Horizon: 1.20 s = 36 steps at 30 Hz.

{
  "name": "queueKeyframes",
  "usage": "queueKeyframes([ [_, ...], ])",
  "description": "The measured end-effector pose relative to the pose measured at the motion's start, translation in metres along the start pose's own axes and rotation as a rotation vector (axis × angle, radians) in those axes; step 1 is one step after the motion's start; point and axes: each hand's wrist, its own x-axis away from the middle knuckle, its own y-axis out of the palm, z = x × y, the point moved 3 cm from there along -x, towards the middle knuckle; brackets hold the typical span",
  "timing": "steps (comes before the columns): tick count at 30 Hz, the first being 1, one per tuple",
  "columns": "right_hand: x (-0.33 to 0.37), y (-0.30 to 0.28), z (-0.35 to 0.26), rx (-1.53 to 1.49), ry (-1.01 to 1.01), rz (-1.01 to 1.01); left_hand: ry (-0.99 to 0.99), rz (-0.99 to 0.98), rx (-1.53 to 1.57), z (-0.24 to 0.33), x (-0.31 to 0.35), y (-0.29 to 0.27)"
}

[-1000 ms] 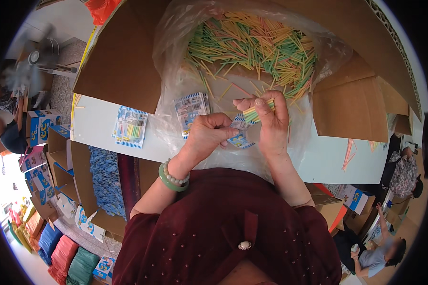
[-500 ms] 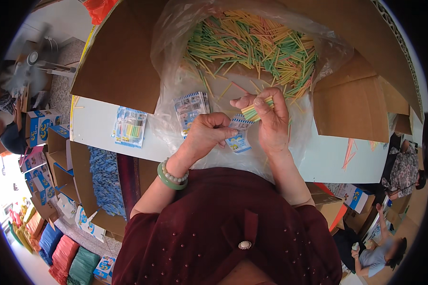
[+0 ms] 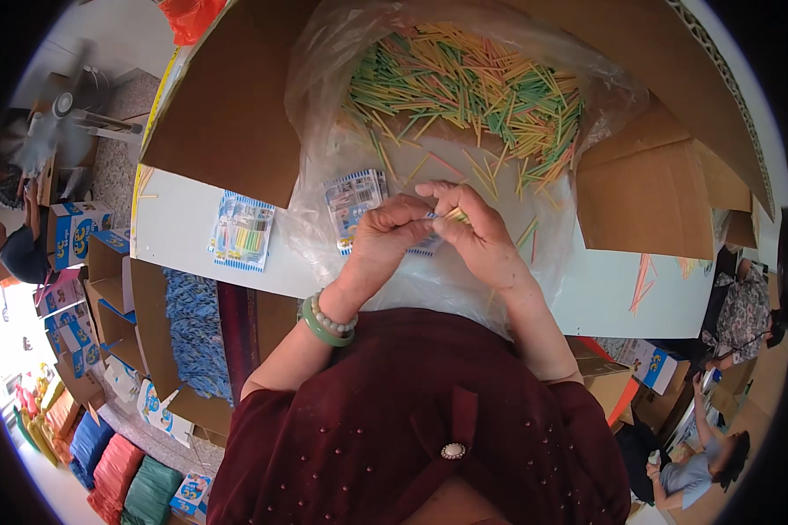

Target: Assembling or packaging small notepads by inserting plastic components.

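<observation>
My left hand (image 3: pixel 381 238), with a bead bracelet and green bangle above it, pinches the edge of a small blue-and-white packet (image 3: pixel 426 248). My right hand (image 3: pixel 483 243) meets it at the packet's top, fingers curled round a small bundle of thin coloured sticks (image 3: pixel 454 214). Most of the packet is hidden by the hands. Just beyond my left hand lies a stack of flat packets (image 3: pixel 350 203). Farther left on the table are packets with sticks in them (image 3: pixel 245 234).
A clear plastic liner (image 3: pixel 320 131) spills from a cardboard box (image 3: pixel 223 105), with a big heap of coloured sticks (image 3: pixel 473 79) on it. Loose sticks (image 3: pixel 643 284) lie on the white table (image 3: pixel 587 302). A carton of blue packets (image 3: pixel 194 328) stands lower left. Other people work on both sides.
My hands have come together. The right hand has moved left and down to the packet with its bundle of sticks, and the left hand has shifted slightly up and right.
</observation>
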Motion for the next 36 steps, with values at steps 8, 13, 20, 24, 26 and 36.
queueKeyframes([
  [8,0.017,-0.007,-0.008,0.02,0.015,0.097,-0.151,-0.099,0.201,0.012,0.008,-0.006],
  [13,0.021,0.0,-0.014,0.471,-0.205,0.205,-0.096,-0.046,0.161,0.018,0.011,-0.014],
  [20,0.013,0.003,0.004,0.131,0.115,0.186,-0.229,0.004,0.223,0.026,0.012,-0.018],
  [24,0.013,0.006,-0.001,0.092,0.078,0.045,-0.025,-0.124,-0.085,0.029,0.009,-0.015],
  [26,0.014,0.01,0.002,0.004,0.056,0.07,0.048,-0.077,-0.048,0.027,0.011,-0.016],
  [36,0.001,0.072,0.005,0.214,0.253,-0.291,0.148,0.14,-0.386,0.059,0.046,-0.046],
])
